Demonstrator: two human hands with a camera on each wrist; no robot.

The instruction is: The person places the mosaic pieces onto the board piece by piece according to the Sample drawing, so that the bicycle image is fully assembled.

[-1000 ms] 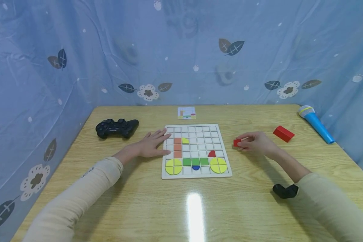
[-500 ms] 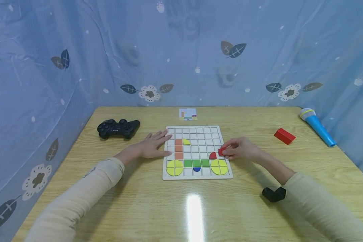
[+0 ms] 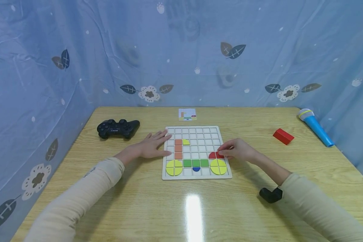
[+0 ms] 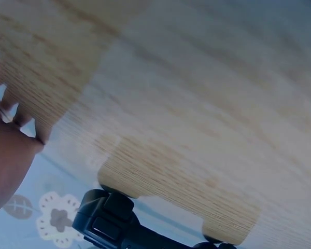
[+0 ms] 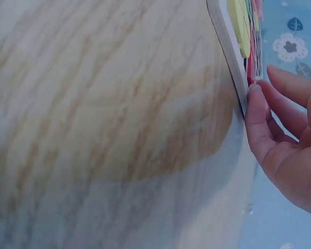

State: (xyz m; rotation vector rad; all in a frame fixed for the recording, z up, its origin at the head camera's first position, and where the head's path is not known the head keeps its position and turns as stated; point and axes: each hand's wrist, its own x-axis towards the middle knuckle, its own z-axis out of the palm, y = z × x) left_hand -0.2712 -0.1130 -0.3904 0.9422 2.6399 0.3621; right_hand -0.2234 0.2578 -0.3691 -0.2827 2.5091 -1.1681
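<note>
In the head view a pale grid board (image 3: 200,136) lies mid-table, with orange, green and yellow tiles, a blue half-round one and a red quarter-round tile (image 3: 212,155) set in it. My right hand (image 3: 239,150) is at the board's right edge. Its thumb and fingertips pinch a red tile (image 3: 219,155) that sits beside the quarter-round one, partly covered by the fingers. The right wrist view shows the right hand (image 5: 290,137) close against the board's edge. My left hand (image 3: 151,145) rests with spread, straight fingers on the board's left border.
A small pattern card (image 3: 187,114) lies behind the board. On the left is a black game controller (image 3: 118,128). To the right are a red prism-shaped block (image 3: 283,136) and a blue toy microphone (image 3: 316,127). A patterned blue curtain (image 3: 181,53) hangs behind the table.
My right hand has moved left from the bare table to the board, bringing the red tile down beside the red quarter-round one. My left hand has kept its place.
</note>
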